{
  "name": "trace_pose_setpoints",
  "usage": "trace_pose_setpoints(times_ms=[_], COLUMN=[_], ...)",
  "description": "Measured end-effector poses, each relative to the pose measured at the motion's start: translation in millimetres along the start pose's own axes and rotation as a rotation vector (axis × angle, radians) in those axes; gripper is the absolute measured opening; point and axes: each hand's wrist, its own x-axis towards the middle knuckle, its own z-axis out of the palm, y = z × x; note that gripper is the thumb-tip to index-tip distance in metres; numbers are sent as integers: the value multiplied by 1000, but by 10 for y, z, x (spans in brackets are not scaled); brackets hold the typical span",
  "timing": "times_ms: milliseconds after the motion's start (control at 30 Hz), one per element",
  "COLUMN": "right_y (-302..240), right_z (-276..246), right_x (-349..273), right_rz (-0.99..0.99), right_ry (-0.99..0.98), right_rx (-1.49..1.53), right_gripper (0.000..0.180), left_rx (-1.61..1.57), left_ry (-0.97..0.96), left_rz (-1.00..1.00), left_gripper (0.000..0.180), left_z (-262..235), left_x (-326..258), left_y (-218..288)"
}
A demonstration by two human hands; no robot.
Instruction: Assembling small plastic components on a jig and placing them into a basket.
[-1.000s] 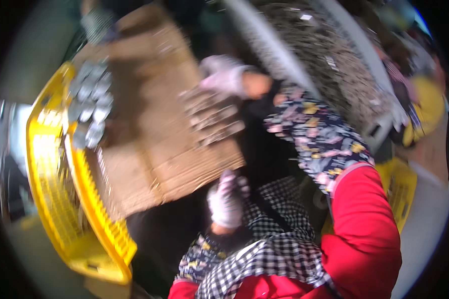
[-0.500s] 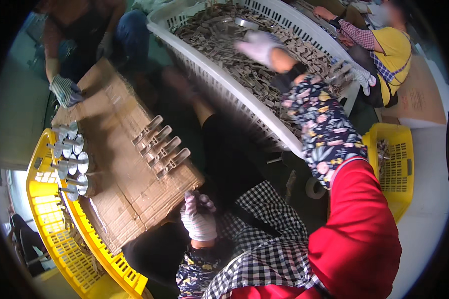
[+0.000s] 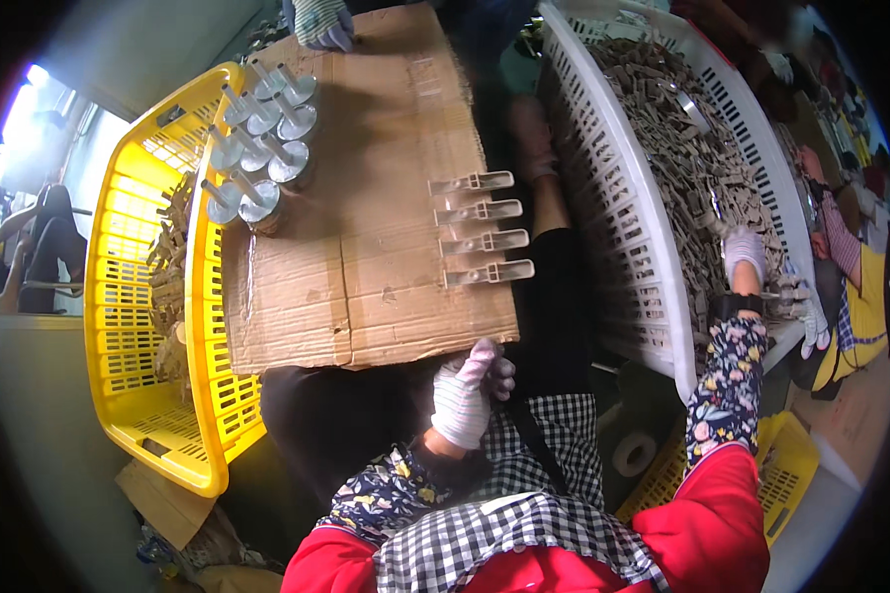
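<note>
My left hand (image 3: pixel 465 400), in a striped white glove, is beside the near edge of a cardboard sheet (image 3: pixel 386 321). Its fingers are curled together, and what they hold, if anything, cannot be made out. My right hand (image 3: pixel 745 252), gloved too, reaches into a white slatted basket (image 3: pixel 631 173) among many grey-brown plastic pieces (image 3: pixel 677 148); its fingertips are hidden. Several clip-like plastic pieces (image 3: pixel 480 211) lie in a column near the cardboard's right edge. Toward its left stand several round silver metal discs with upright rods (image 3: pixel 259 200).
A yellow basket (image 3: pixel 213 341) with more brown pieces is at the left. Across the cardboard rests another person's gloved hand (image 3: pixel 323 24). A silver ring (image 3: pixel 690 111) lies in the white basket. A co-worker's gloved hand (image 3: pixel 813 321) is right of it. A tape roll (image 3: pixel 635 453) sits below.
The view has turned right and levelled. My right hand has moved from above the far part of the pile to the basket's nearer right part. My left hand stays by the cardboard edge.
</note>
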Motion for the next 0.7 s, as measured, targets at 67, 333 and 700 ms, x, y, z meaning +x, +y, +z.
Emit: trace_pose_setpoints(times_ms=[67, 333, 700], right_y=[-763, -2701, -3587], right_z=[-966, -1512, -1304], right_x=[-747, -1588, -1645], right_rz=[-81, -914, -810], right_ry=[168, -308, -809], right_rx=[256, 1306, 1339], right_gripper=[32, 18, 16], left_rx=[-2, -14, -29], left_ry=[60, 77, 80], left_rz=[10, -78, -135], left_gripper=[26, 26, 28], left_z=[-41, -28, -17], left_x=[-34, -39, -55], left_y=[15, 58, 83])
